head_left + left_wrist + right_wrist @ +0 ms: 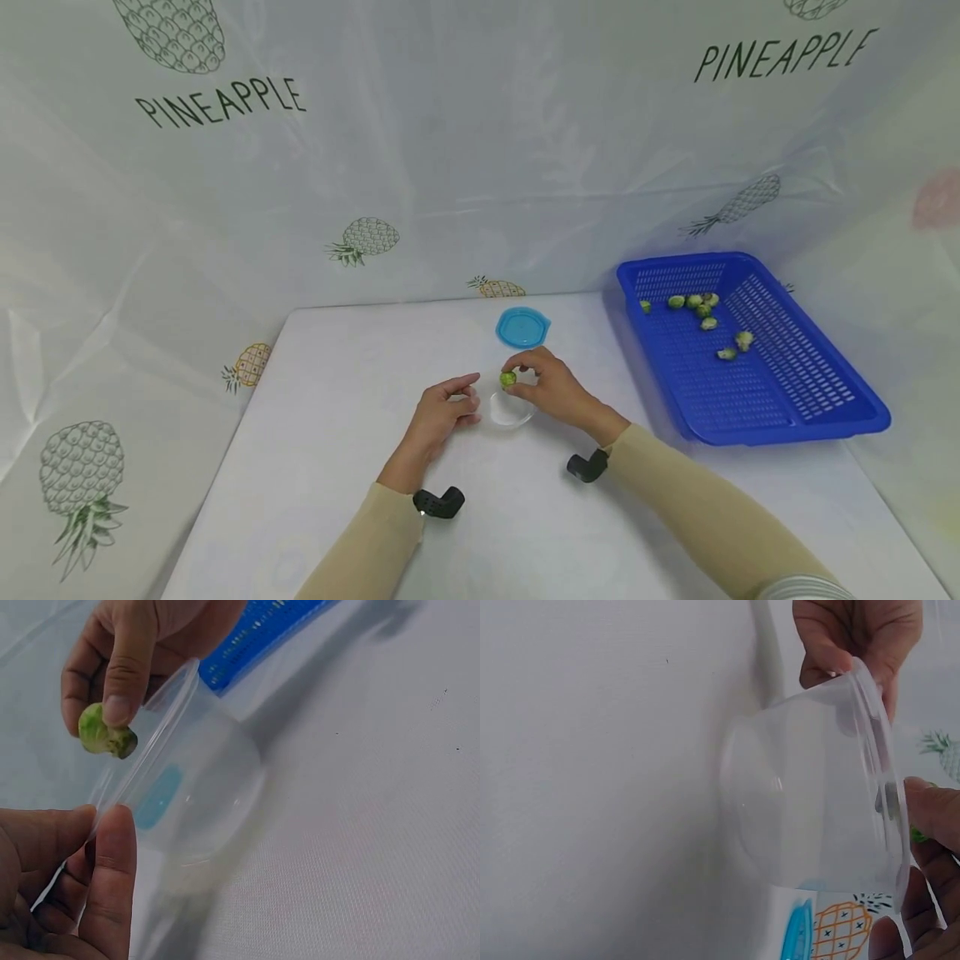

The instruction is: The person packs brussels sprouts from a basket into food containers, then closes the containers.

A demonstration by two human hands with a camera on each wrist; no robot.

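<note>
Between thumb and fingertips, my right hand pinches a green Brussels sprout at the opening of a clear plastic bowl. My left hand holds that bowl by its rim, thumb on one side and fingers on the other, as the left wrist view shows. The bowl stands on the white table, and its inside looks bare in the head view. In the right wrist view the bowl wall is seen from the side, and my right hand's fingers hide most of the sprout.
Behind the bowl lies a blue lid. To the right stands a blue plastic basket with several Brussels sprouts inside. A pineapple-printed sheet hangs behind the white table.
</note>
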